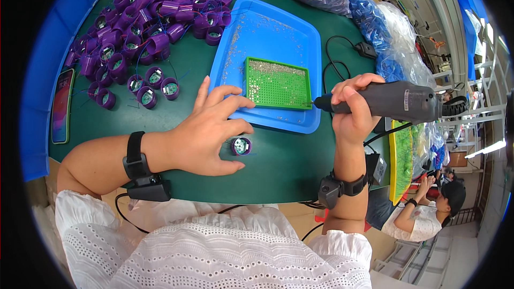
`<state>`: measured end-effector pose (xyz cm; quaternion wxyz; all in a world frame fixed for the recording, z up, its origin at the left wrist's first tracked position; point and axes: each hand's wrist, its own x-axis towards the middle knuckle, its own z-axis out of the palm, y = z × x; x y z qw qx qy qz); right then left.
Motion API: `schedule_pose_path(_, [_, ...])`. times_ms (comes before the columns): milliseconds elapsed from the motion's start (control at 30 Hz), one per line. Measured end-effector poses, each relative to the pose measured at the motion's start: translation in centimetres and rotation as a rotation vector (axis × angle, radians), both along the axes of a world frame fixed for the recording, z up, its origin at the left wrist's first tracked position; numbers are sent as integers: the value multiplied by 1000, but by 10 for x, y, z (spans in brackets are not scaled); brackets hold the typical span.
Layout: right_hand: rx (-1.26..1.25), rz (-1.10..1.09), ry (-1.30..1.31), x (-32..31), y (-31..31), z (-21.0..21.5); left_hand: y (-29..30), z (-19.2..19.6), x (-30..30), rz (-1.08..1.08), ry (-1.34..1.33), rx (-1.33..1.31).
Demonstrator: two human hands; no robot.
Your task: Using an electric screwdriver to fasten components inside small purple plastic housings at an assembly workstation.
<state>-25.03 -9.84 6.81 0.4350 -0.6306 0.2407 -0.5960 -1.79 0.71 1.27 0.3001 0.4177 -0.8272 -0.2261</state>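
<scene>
Left hand: the left hand (206, 139) rests on the green worktop (289, 166) near its front edge, fingers (235, 128) curled around a single purple cap (241, 146) and touching its side; the thumb lies just below it.
Purple cap: short round cylinder standing upright, open end up, with a small green board and metal parts visible inside.
Right hand: the right hand (353, 109) is clamped around the grey electric screwdriver (396, 101), fingers wrapped over its front part.
Screwdriver: long axis lies nearly level, running left to right; the bit tip points left and meets the right edge of the green screw tray (277, 84). A black cord leaves its rear end.
Screw tray: square, green, dotted with small silver screws, lying inside the blue tray (267, 32), which holds loose screws along its left side.
Left edge: a phone (62, 106) lies flat beside the blue wall.
Far left corner: a heap of purple caps (144, 27) with thin wires, well apart from the held one.
Far right: clear bags of blue and purple parts (385, 37).
</scene>
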Motion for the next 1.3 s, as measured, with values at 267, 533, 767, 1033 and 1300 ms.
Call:
schedule_pose_path(267, [-51, 57, -66, -3, 12, 16, 1, -5, 1, 2, 19, 35])
schedule_pose_path(533, [12, 354, -84, 17, 65, 38, -2, -12, -1, 20, 43, -10])
schedule_pose_path(767, [116, 442, 5, 36, 85, 22, 0, -12, -1, 9, 41, -8])
schedule_pose_path(1033, [138, 479, 44, 36, 85, 21, 5, -11, -4, 36, 37, -30])
schedule_pose_path(1300, [144, 517, 94, 39, 80, 15, 5, -13, -5, 59, 44, -40])
